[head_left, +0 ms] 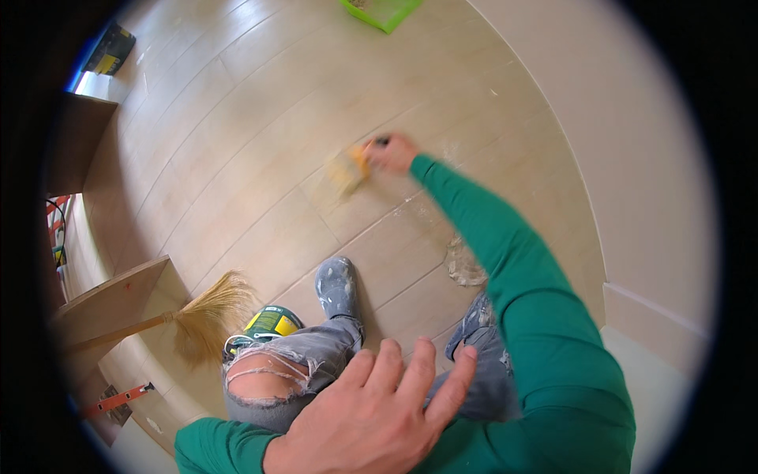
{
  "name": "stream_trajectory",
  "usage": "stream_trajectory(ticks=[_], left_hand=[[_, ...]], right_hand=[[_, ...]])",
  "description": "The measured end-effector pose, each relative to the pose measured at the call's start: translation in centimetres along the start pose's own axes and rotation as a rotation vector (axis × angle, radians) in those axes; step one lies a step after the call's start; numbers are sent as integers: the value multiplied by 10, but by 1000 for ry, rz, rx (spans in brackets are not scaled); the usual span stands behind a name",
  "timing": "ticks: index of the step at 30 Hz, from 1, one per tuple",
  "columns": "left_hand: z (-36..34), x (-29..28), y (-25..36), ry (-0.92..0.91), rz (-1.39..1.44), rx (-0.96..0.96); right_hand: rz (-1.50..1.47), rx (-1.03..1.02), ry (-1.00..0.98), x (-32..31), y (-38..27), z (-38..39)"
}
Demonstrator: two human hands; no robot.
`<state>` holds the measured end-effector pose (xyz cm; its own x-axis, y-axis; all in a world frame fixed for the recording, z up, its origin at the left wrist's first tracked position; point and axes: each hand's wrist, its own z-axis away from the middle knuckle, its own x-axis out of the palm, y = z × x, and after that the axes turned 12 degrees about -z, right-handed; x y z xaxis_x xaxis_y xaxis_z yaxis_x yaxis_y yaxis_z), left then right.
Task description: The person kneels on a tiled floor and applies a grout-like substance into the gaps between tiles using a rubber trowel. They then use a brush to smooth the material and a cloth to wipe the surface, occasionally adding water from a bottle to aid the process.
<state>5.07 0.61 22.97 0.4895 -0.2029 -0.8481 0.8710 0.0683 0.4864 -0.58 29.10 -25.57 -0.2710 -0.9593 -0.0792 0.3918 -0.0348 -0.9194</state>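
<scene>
My right hand [397, 152] is closed round the dark handle of a hand brush [346, 175] with an orange-yellow body and pale bristles. The brush reaches down to the tiled floor [260, 174] and is smeared by motion. White specks lie on the tiles close to it. Low in the view, my left hand [367, 419] is held over my lap, fingers stretched and spread, with nothing in it.
A bright green tray [401, 20] with debris lies far ahead. Crumpled clear plastic [466, 263] rests near my right foot. A straw broom [207, 316] and a green-yellow bucket [272, 322] stand left of my knee. A pale wall [632, 158] bounds the right.
</scene>
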Motion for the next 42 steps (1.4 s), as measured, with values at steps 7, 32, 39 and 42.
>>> stream_trajectory(ticks=[7,32,39,42], left_hand=[[8,12,7,77,-103,-70],[2,36,17,-208,-38,-40],[9,50,27,-219,-53,-43],[15,46,32,-184,-81,-88]], right_hand=[[435,-208,243,-129,-110,-9],[369,178,-545,-138,7,166],[667,-180,110,-190,-56,142],[291,-43,-381,-103,-33,213]])
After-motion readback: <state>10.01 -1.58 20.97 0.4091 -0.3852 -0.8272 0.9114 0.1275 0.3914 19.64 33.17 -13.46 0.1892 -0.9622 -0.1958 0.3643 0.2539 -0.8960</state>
